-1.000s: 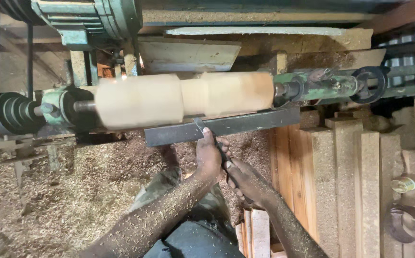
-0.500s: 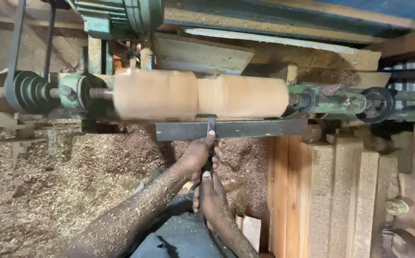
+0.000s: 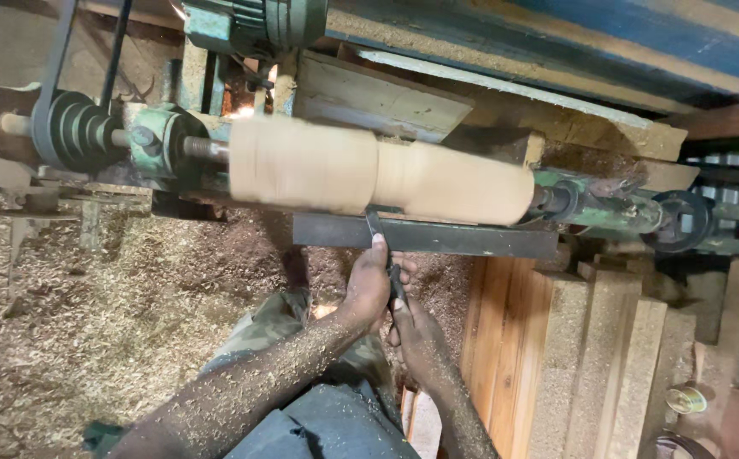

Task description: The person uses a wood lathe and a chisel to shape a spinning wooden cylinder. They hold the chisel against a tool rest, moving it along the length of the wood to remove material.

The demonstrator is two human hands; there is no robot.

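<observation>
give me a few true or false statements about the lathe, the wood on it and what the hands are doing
1. Both hands grip one narrow turning tool. True: the left hand is nearer the tip and the right hand holds the handle end.
2. The tool crosses the dark metal tool rest. True.
3. The wooden workpiece is square in section. False: it is a rounded pale cylinder, with a step near its middle.
4. The floor is swept. False: wood shavings cover it, and dust clings to the forearms.
5. The belt pulley sits at the right end of the workpiece. False: it is at the left end.
</observation>
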